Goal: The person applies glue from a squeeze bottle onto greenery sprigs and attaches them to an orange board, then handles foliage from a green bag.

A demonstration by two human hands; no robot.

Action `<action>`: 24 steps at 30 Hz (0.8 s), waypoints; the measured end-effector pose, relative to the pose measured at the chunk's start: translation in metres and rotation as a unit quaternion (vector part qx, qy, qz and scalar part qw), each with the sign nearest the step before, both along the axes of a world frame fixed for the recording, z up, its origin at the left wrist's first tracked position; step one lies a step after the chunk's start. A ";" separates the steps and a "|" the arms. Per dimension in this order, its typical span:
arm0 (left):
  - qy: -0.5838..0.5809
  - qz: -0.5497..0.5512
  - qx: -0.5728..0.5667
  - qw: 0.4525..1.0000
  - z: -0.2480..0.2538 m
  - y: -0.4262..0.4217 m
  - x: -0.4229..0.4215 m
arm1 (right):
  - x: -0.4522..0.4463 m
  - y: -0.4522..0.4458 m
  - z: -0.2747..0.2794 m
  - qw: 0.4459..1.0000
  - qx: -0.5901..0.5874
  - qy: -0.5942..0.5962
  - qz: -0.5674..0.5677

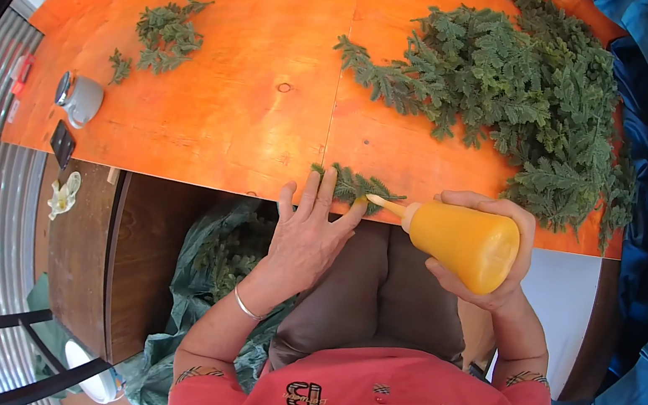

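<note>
A small green fir sprig (361, 183) lies at the front edge of the orange table. My left hand (309, 230) rests over its left part, fingers stretched out and spread, the thumb touching the sprig's lower side. My right hand (526, 235) is wrapped round a yellow squeeze bottle (466, 240), tilted on its side with its pale nozzle pointing left. The nozzle tip is at the sprig, close to my left thumb; whether it touches, I cannot tell. Some of the sprig is hidden under my left fingers.
A large heap of fir branches (528, 91) covers the table's right side. Smaller sprigs (168, 34) lie at the left, with a grey jar (83, 102) and a dark phone (62, 144) near the edge. Below stands a green plastic bag (184, 308) holding more greenery.
</note>
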State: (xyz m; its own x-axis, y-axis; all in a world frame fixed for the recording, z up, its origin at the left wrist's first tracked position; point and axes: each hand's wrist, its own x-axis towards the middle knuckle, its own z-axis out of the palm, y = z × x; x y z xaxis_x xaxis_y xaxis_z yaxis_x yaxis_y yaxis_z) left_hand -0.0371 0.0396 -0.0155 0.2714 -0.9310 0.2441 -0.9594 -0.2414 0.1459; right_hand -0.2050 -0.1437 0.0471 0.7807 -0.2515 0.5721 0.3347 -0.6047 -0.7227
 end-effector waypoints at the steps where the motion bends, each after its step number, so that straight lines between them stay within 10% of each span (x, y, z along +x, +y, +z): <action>1: -0.003 -0.001 0.001 1.000 -0.001 0.000 0.000 | -0.002 -0.001 0.000 1.000 0.011 0.001 0.002; 24: 0.008 0.004 -0.020 1.000 0.005 -0.004 0.000 | -0.029 -0.021 0.000 0.996 0.076 0.023 -0.048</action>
State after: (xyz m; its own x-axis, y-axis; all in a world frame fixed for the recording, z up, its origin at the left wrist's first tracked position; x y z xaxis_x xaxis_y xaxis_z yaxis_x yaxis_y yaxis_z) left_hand -0.0368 0.0352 -0.0100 0.2823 -0.9186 0.2767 -0.9550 -0.2417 0.1719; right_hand -0.2340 -0.1647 0.0469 0.7735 -0.4068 0.4861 0.2448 -0.5156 -0.8211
